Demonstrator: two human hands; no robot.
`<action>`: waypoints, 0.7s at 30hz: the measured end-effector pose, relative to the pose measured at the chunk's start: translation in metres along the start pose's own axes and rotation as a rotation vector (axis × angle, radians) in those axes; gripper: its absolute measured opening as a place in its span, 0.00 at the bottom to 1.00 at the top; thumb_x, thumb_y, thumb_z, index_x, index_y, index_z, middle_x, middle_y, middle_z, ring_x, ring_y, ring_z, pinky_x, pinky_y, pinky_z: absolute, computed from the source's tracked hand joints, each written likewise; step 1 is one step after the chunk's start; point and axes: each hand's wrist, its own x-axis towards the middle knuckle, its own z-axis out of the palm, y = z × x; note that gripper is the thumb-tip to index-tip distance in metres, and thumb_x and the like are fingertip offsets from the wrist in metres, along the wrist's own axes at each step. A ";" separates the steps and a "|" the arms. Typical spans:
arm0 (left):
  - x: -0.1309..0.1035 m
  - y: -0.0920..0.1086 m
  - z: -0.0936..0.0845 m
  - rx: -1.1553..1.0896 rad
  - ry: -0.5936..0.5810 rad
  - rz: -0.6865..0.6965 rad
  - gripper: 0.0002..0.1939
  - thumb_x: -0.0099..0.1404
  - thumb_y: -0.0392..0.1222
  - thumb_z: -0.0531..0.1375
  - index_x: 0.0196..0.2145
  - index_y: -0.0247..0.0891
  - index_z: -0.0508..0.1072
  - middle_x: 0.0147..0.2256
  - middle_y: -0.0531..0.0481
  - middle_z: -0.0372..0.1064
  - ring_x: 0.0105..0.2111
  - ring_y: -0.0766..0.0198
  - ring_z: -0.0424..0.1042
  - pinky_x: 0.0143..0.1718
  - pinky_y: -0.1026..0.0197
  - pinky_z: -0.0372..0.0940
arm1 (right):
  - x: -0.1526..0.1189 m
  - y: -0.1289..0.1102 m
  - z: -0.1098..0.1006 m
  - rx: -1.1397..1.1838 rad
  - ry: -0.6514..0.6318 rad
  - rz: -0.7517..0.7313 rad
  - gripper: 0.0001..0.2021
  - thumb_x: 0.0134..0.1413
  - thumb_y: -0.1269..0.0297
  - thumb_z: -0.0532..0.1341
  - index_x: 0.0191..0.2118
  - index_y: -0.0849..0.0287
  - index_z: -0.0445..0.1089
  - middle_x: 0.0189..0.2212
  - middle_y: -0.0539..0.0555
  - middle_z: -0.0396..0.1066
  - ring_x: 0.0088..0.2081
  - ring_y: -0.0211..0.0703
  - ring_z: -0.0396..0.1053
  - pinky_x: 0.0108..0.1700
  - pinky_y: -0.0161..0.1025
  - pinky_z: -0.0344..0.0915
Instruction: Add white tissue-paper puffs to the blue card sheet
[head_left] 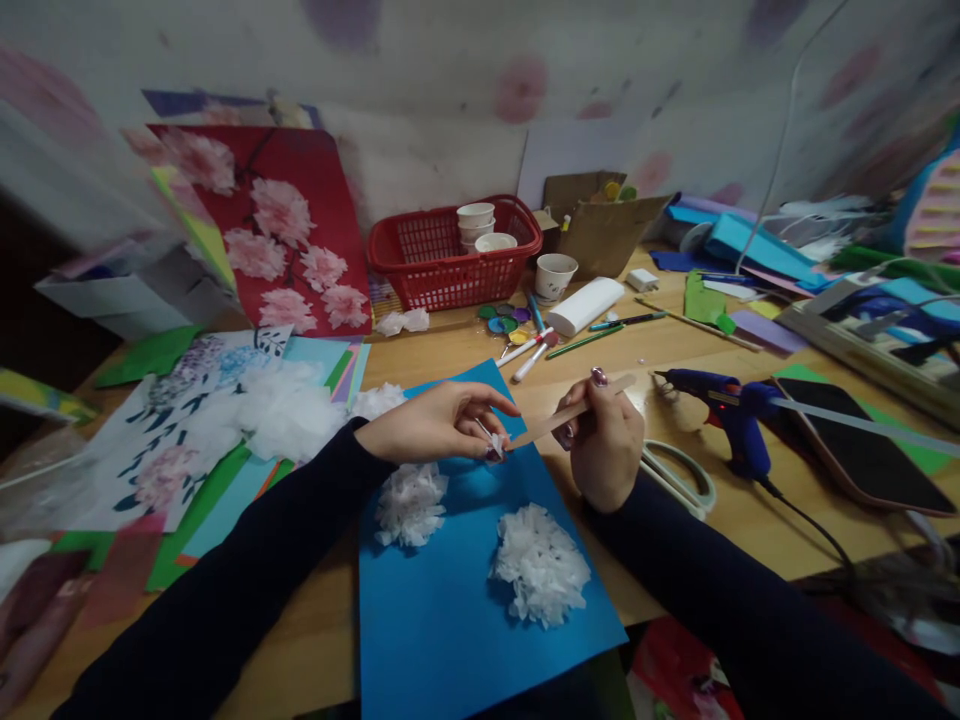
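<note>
Between the thumb and fingers of my left hand [450,420] is a small crumpled piece of white tissue paper [495,446]. My right hand [606,440] grips a flat wooden craft stick [551,425], whose far end meets or nearly meets the tissue. Both hands hover over a blue sheet of card [450,640]. White ruffled tissue pompoms lie on it: one at the lower right [541,565], one at the left [411,505]. Another pompom [379,400] sits by the card's upper left edge, partly behind my left wrist.
At right lie a blue glue gun [739,425], scissors [686,480] and a phone [862,440]. A red basket [450,275] with paper cups stands at the back, near markers and a brush [534,358]. White tissue [289,410] covers papers at left, below a red blossom picture [300,240].
</note>
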 end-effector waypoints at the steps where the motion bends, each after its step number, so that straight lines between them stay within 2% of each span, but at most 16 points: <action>1: 0.000 -0.001 0.000 -0.004 -0.002 0.008 0.20 0.54 0.27 0.62 0.45 0.29 0.67 0.32 0.48 0.71 0.30 0.68 0.72 0.38 0.60 0.68 | 0.000 0.000 0.000 0.006 -0.005 0.002 0.17 0.58 0.55 0.55 0.22 0.58 0.65 0.10 0.43 0.56 0.12 0.31 0.54 0.14 0.30 0.48; 10: 0.001 -0.004 0.000 -0.028 -0.026 0.019 0.21 0.54 0.29 0.63 0.47 0.30 0.65 0.32 0.48 0.72 0.31 0.66 0.73 0.39 0.59 0.68 | 0.009 -0.003 0.005 -0.052 -0.008 0.073 0.16 0.55 0.55 0.57 0.21 0.59 0.65 0.09 0.43 0.55 0.11 0.30 0.52 0.13 0.30 0.47; 15: -0.001 -0.002 -0.003 -0.057 -0.022 0.046 0.22 0.55 0.30 0.63 0.47 0.31 0.64 0.33 0.47 0.72 0.35 0.64 0.74 0.42 0.56 0.67 | 0.017 -0.006 0.008 -0.082 -0.051 0.014 0.18 0.55 0.54 0.57 0.20 0.60 0.65 0.07 0.43 0.54 0.11 0.30 0.52 0.14 0.30 0.47; 21: -0.004 0.000 -0.002 -0.040 -0.017 0.019 0.24 0.54 0.32 0.64 0.48 0.33 0.63 0.34 0.48 0.71 0.35 0.64 0.73 0.43 0.55 0.66 | 0.014 -0.001 0.006 -0.085 -0.031 0.017 0.18 0.56 0.53 0.57 0.22 0.60 0.65 0.08 0.43 0.55 0.11 0.30 0.52 0.14 0.30 0.47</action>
